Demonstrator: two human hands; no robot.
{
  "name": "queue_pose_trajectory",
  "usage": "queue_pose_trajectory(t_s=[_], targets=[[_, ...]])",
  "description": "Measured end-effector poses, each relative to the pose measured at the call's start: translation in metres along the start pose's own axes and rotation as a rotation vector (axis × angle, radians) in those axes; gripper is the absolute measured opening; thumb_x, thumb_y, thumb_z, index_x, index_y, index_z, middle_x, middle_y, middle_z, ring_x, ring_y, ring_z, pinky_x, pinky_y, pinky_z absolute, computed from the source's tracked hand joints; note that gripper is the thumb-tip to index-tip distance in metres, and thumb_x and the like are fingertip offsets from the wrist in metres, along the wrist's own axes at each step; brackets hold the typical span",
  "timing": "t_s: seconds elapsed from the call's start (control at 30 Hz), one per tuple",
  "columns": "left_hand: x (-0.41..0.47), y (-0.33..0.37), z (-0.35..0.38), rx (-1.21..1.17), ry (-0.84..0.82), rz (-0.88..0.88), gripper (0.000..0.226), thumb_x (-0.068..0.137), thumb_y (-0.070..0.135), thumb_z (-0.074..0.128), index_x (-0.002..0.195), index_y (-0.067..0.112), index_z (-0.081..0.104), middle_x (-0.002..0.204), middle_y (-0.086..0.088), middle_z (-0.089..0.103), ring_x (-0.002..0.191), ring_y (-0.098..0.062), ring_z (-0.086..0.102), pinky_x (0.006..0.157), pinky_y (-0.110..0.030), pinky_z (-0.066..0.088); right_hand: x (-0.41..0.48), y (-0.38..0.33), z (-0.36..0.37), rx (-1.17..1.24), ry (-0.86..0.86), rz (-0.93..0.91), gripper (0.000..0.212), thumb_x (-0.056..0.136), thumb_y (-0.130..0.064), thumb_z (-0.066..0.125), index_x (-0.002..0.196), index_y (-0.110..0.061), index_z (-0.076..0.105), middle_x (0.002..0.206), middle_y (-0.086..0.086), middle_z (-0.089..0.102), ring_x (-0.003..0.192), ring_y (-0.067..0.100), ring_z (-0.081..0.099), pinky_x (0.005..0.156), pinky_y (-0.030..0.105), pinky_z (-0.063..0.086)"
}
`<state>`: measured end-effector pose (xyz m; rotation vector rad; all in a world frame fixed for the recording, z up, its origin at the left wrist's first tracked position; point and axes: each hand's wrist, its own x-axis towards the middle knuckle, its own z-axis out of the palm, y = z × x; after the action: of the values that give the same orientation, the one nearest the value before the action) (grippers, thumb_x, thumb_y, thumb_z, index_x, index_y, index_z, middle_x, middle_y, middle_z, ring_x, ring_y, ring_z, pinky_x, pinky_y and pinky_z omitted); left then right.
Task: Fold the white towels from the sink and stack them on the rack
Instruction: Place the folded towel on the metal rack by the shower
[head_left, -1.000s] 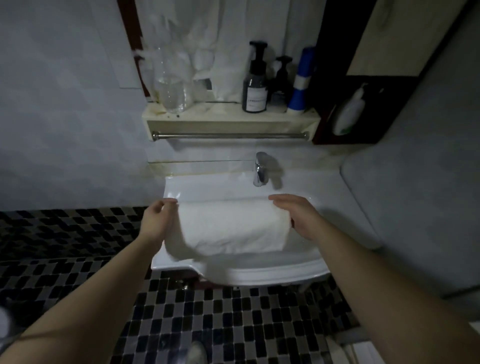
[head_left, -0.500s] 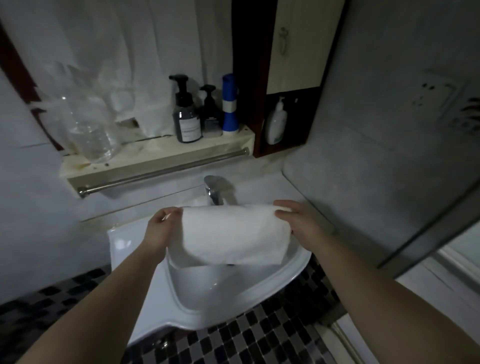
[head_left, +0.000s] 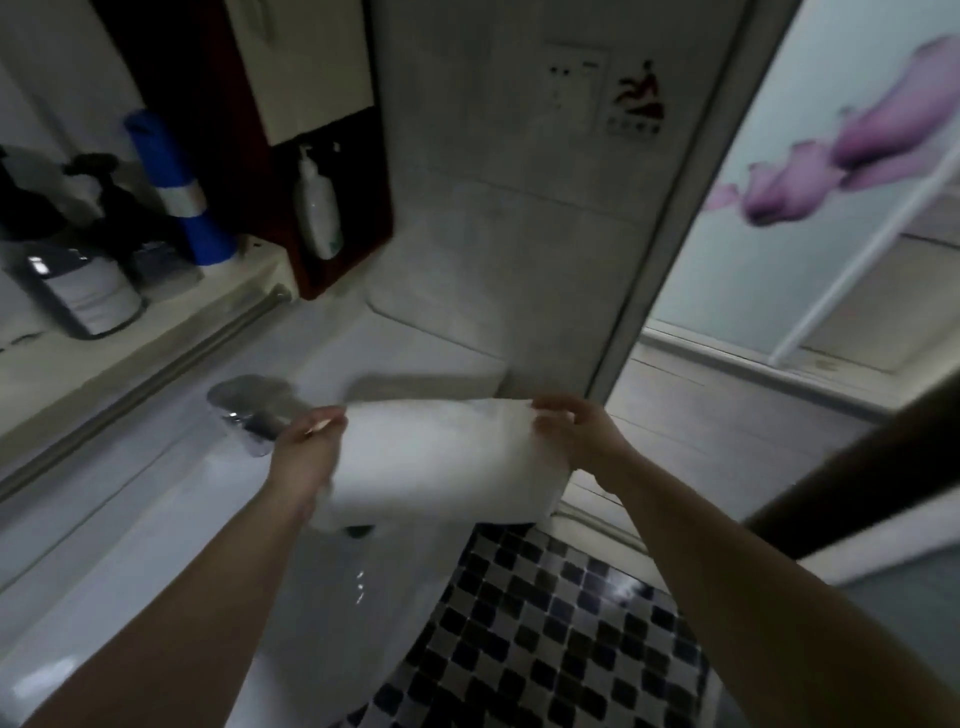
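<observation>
Well, the sink (head_left: 156, 519) is my landmark: the white towel (head_left: 441, 457), folded over, hangs in the air above its right rim. It looks soft, light and floppy, so I'd hold it by the top corners. My left grip (head_left: 304, 457) and right grip (head_left: 576, 436) each pinch one upper end. The faucet (head_left: 244, 410), on the sink's back edge, could snag a trailing hem; no rack shows.

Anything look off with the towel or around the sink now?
Nothing stands out. The left hand and right hand hold the folded white towel by its top corners over the sink; bottles on the shelf stand upright, though the view is blurred.
</observation>
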<state>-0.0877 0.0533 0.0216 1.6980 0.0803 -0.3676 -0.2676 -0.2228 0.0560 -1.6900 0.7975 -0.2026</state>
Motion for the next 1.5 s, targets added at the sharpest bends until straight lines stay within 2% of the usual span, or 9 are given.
queue_pose_trajectory(t_s=[0.1,0.23,0.37,0.5,0.87,1.0,1.13,1.27,1.5], targets=[[-0.009,-0.001,0.022,0.044,-0.090,0.005,0.008,0.094,0.024,0.066,0.092,0.030,0.072,0.102,-0.001,0.067,0.077,-0.015,0.057,0.064,-0.025,0.043,-0.027,0.013,-0.028,-0.035,-0.005,0.089,0.016,0.094,-0.021,0.064,0.105,-0.029,0.073,0.081,0.004,0.055,0.057,0.016,0.047,0.044,0.023,0.037],[-0.035,0.003,0.049,0.052,-0.225,-0.026,0.007,0.093,0.026,0.068,0.094,0.031,0.074,0.103,0.000,0.071,0.088,-0.021,0.063,0.072,-0.029,0.047,-0.076,0.029,-0.058,0.038,0.078,0.104,0.022,0.099,-0.016,0.054,0.104,-0.023,0.074,0.103,0.007,0.059,0.082,0.027,0.058,0.053,0.033,0.055],[-0.074,0.009,0.059,0.047,-0.309,0.004,0.009,0.092,0.027,0.069,0.092,0.035,0.074,0.098,0.006,0.072,0.080,-0.012,0.064,0.065,-0.025,0.047,-0.121,0.048,-0.073,0.239,0.247,0.095,0.015,0.096,-0.014,0.060,0.095,-0.014,0.074,0.114,0.009,0.059,0.095,0.035,0.057,0.058,0.039,0.058],[-0.118,0.011,0.060,0.013,-0.339,0.047,0.011,0.092,0.024,0.069,0.096,0.033,0.073,0.106,0.004,0.072,0.091,-0.013,0.067,0.077,-0.025,0.051,-0.166,0.064,-0.083,0.254,0.323,0.056,0.009,0.095,-0.028,0.065,0.099,-0.021,0.069,0.108,0.006,0.059,0.098,0.031,0.059,0.059,0.039,0.061],[-0.263,-0.022,0.058,0.015,-0.465,0.064,0.011,0.096,0.018,0.066,0.097,0.028,0.071,0.112,-0.004,0.070,0.098,-0.019,0.066,0.092,-0.032,0.052,-0.314,0.127,-0.112,0.362,0.502,0.073,0.006,0.095,-0.024,0.066,0.089,-0.021,0.069,0.103,0.004,0.059,0.092,0.027,0.058,0.053,0.031,0.058],[-0.288,-0.032,0.062,0.049,-0.561,0.092,0.011,0.097,0.024,0.065,0.097,0.032,0.072,0.109,-0.002,0.072,0.092,-0.016,0.067,0.073,-0.025,0.053,-0.355,0.140,-0.124,0.390,0.549,0.074,0.005,0.094,-0.018,0.067,0.090,-0.020,0.068,0.103,0.006,0.061,0.095,0.031,0.061,0.054,0.031,0.057],[-0.303,-0.036,0.073,0.160,-0.674,0.184,0.010,0.096,0.035,0.063,0.102,0.038,0.070,0.116,-0.001,0.065,0.099,-0.020,0.063,0.074,-0.029,0.049,-0.396,0.153,-0.129,0.410,0.641,0.087,0.004,0.091,-0.016,0.071,0.091,-0.020,0.068,0.102,0.004,0.062,0.093,0.028,0.062,0.054,0.030,0.057],[-0.331,-0.041,0.088,0.180,-0.756,0.150,0.010,0.096,0.035,0.064,0.095,0.042,0.071,0.108,0.008,0.063,0.087,-0.013,0.060,0.054,-0.021,0.049,-0.442,0.167,-0.134,0.345,0.767,0.105,0.005,0.094,-0.021,0.068,0.091,-0.024,0.065,0.101,0.003,0.061,0.089,0.024,0.061,0.051,0.029,0.057],[-0.397,-0.063,0.108,0.156,-0.968,0.033,0.009,0.091,0.035,0.070,0.094,0.041,0.076,0.113,-0.002,0.064,0.091,-0.023,0.062,0.054,-0.030,0.054,-0.532,0.189,-0.156,0.217,0.977,0.141,0.010,0.095,-0.028,0.067,0.087,-0.030,0.061,0.098,-0.005,0.058,0.083,0.019,0.061,0.047,0.026,0.056]])
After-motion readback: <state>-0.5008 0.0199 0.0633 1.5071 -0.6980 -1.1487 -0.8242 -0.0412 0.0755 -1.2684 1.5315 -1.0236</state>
